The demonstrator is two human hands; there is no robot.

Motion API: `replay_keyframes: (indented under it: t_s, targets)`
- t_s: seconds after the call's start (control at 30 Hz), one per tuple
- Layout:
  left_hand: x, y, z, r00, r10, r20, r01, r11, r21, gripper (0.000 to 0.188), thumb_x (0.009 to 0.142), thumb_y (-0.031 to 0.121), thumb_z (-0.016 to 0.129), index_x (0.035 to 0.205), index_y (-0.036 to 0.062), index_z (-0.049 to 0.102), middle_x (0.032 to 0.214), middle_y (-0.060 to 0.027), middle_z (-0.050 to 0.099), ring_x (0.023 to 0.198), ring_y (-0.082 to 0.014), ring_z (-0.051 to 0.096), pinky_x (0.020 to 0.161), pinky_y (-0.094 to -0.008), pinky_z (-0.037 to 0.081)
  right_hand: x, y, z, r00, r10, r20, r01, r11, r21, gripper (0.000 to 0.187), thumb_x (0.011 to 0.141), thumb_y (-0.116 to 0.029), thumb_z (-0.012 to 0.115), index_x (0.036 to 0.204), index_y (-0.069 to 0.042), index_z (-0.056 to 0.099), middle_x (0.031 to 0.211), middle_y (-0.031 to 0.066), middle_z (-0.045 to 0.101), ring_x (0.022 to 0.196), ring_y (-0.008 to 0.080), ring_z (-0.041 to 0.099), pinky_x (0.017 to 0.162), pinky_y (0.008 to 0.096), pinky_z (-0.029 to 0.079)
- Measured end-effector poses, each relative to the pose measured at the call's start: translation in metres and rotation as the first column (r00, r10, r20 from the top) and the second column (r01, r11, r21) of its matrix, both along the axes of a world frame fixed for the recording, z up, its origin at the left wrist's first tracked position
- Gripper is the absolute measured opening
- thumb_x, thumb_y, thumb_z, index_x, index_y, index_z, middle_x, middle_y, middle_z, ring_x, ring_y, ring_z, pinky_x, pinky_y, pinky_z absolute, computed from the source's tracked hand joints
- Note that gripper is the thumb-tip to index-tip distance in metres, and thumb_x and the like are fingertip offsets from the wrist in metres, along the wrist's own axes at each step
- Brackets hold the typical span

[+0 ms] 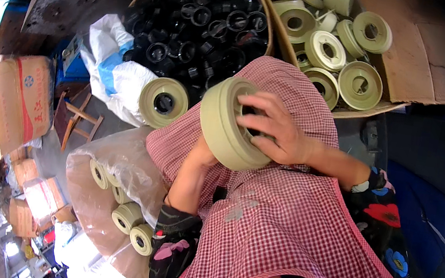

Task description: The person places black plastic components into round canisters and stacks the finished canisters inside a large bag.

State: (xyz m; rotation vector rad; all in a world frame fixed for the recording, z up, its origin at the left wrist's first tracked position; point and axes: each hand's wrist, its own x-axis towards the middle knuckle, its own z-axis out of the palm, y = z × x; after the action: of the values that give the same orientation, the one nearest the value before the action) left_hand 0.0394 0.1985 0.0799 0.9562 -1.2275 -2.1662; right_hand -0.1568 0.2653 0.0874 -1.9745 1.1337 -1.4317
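My right hand (280, 131) lies over the open face of a cream ring (218, 120), its fingers spread, slightly bent and reaching into the opening; I cannot tell whether they close on anything in there. My left hand (206, 151) is against the ring's lower left side, but the ring hides most of its fingers, so I cannot tell how firmly it grips. The ring is tilted above my lap, in front of my pink checked apron (292, 215), its opening turned toward my right hand.

For writing, a brown box (13, 104) off to my left carries large red characters, a red stripe and a round blue mark.

Just left of the ring sits another cream ring with a black middle (149, 94), between my apron and a white sack with a blue patch (124, 90). Beyond my knees a carton (269, 26) is heaped with black plastic parts (205, 48); to its right, an open box (408, 49) holds a pile of cream rings (335, 61). My covered knees stand in the way of part of both. Nearer my left arm, a clear plastic bag (126, 152) has more cream rings (127, 214) in it, and past it there is a small wooden frame (82, 114).
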Motion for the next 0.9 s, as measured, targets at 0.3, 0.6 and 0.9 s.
replay_keyframes:
  t_s: [0.3, 0.6, 0.9]
  targets:
    - [-0.003, -0.008, 0.006, 0.984, -0.153, -0.090, 0.167, 0.967, 0.193, 0.044, 0.087, 0.028, 0.063, 0.118, -0.0009, 0.053, 0.108, -0.0090, 0.061, 0.093, -0.0164, 0.060, 0.080, -0.0284, 0.050, -0.009, -0.003, 0.013, 0.975, 0.063, -0.214, -0.095, 0.985, -0.142, 0.039, 0.076, -0.010, 0.063, 0.114, -0.006, 0.054, 0.121, 0.0143, 0.051, 0.108, 0.0342, 0.049, 0.091, 0.0445, 0.044]
    - [0.001, -0.047, 0.029, 0.822, -0.131, 0.554, 0.419, 0.798, -0.434, 0.054, 0.086, 0.041, 0.055, 0.117, -0.0037, 0.049, 0.100, -0.0243, 0.061, 0.095, -0.0330, 0.062, 0.082, -0.0363, 0.048, -0.010, -0.027, -0.011, 0.818, -0.089, 0.568, -0.545, 0.194, 0.816, 0.054, 0.096, -0.047, 0.035, 0.100, 0.002, 0.057, 0.071, 0.0096, 0.061, 0.050, 0.0138, 0.055, 0.047, 0.0235, 0.047]
    - [0.114, -0.136, -0.036, 0.180, 0.488, 0.854, 0.633, 0.607, -0.480, 0.064, 0.075, 0.039, 0.068, 0.119, -0.0025, 0.047, 0.112, -0.0261, 0.052, 0.096, -0.0432, 0.056, 0.083, -0.0446, 0.047, -0.165, -0.101, -0.157, 0.637, -0.536, -0.554, 0.771, 0.446, 0.455, 0.046, 0.080, -0.043, 0.060, 0.095, 0.000, 0.062, 0.089, 0.0171, 0.065, 0.087, 0.0324, 0.062, 0.076, 0.0420, 0.048]
